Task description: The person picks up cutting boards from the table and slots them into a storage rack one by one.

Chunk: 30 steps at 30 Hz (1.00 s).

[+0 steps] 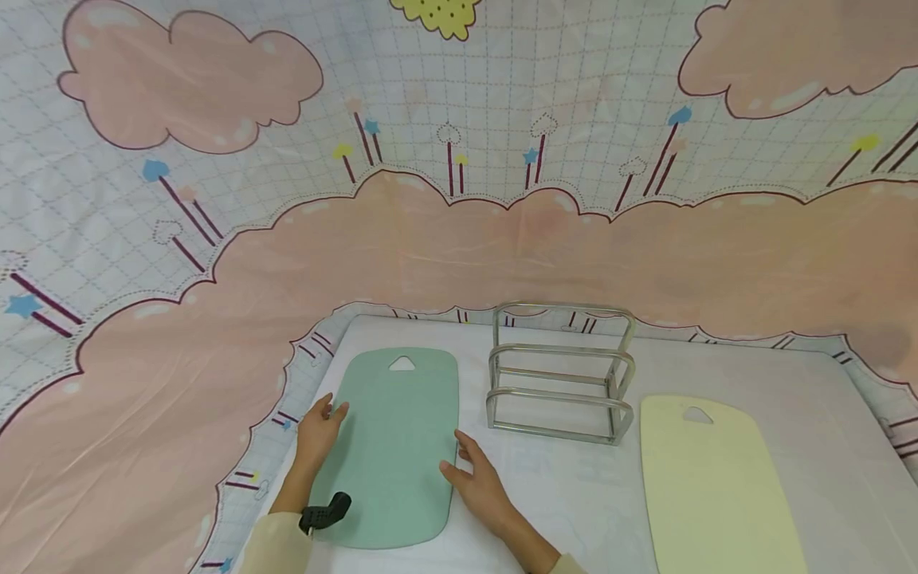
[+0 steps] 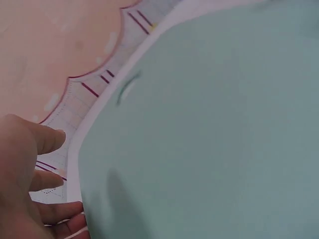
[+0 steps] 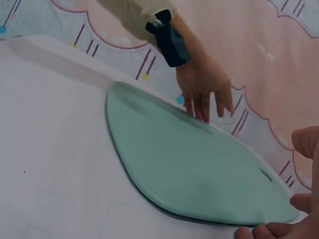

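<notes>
A green cutting board (image 1: 390,454) with a small triangular hole near its far end lies flat on the white table. Along its left edge is my left hand (image 1: 319,434), fingers loosely bent and thumb raised. In the left wrist view, that hand's lower fingertips (image 2: 75,206) come right to the board's rim. My right hand (image 1: 480,482) is at the opposite edge, thumb and fingers spread apart. Its lower fingers (image 3: 276,229) are right by the board's edge in the right wrist view. Neither hand is wrapped around the board.
A metal wire rack (image 1: 552,433) stands behind and right of the green board. Farther right lies a pale yellow cutting board (image 1: 717,486), cut off by the frame's bottom. Patterned cloth (image 1: 459,247) with clouds rises behind the table and along its left side.
</notes>
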Each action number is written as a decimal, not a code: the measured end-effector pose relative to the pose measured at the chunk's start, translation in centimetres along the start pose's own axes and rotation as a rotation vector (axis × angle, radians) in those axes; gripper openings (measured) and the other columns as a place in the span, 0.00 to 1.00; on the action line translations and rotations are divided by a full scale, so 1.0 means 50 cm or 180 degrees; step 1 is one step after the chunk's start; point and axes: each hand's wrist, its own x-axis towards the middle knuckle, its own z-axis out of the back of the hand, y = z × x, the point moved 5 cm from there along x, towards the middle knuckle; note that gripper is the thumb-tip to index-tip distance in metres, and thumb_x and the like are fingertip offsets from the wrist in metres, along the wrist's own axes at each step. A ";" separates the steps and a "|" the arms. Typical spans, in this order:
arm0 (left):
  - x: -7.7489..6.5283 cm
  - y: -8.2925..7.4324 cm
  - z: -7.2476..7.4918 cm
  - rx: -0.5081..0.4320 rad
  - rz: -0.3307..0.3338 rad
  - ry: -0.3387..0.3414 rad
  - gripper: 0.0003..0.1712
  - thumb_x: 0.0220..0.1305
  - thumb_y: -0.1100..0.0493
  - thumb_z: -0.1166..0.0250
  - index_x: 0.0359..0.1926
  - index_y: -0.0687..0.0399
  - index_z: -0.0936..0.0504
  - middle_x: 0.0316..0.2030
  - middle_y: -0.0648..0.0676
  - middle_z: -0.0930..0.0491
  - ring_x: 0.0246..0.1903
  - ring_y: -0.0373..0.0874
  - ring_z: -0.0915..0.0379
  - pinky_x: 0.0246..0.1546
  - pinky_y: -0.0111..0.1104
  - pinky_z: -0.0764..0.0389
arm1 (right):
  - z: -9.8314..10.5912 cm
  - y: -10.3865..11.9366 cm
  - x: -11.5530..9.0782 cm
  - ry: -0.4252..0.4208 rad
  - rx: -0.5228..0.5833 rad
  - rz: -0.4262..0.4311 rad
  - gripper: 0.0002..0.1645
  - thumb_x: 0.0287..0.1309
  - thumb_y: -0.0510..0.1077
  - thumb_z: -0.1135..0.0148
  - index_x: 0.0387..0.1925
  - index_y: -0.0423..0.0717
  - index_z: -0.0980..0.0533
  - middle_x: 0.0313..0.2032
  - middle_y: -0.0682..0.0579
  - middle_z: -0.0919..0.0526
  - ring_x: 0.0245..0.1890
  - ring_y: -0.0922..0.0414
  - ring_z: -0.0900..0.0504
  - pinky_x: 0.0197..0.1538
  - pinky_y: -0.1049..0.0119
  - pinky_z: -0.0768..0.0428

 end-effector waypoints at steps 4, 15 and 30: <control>0.004 0.004 -0.001 -0.0554 0.0267 0.0161 0.38 0.72 0.49 0.47 0.70 0.70 0.46 0.64 0.75 0.42 0.64 0.67 0.46 0.61 0.57 0.41 | 0.001 -0.012 0.010 0.0070 0.0135 -0.0008 0.41 0.67 0.52 0.45 0.72 0.38 0.48 0.66 0.35 0.38 0.66 0.39 0.41 0.63 0.42 0.38; -0.002 0.000 -0.007 -0.1261 0.0481 -0.0141 0.36 0.71 0.54 0.45 0.69 0.73 0.44 0.65 0.74 0.43 0.66 0.65 0.48 0.64 0.54 0.46 | 0.015 -0.020 0.030 0.0469 0.1381 -0.0246 0.41 0.72 0.50 0.54 0.72 0.30 0.58 0.71 0.32 0.55 0.71 0.40 0.53 0.67 0.49 0.42; -0.017 -0.002 -0.005 -0.1965 0.0195 -0.0845 0.27 0.71 0.59 0.44 0.65 0.71 0.34 0.62 0.67 0.33 0.63 0.54 0.39 0.65 0.38 0.40 | 0.005 0.037 0.028 0.0684 0.1435 -0.0052 0.47 0.72 0.50 0.54 0.72 0.35 0.72 0.73 0.37 0.63 0.72 0.41 0.58 0.66 0.42 0.47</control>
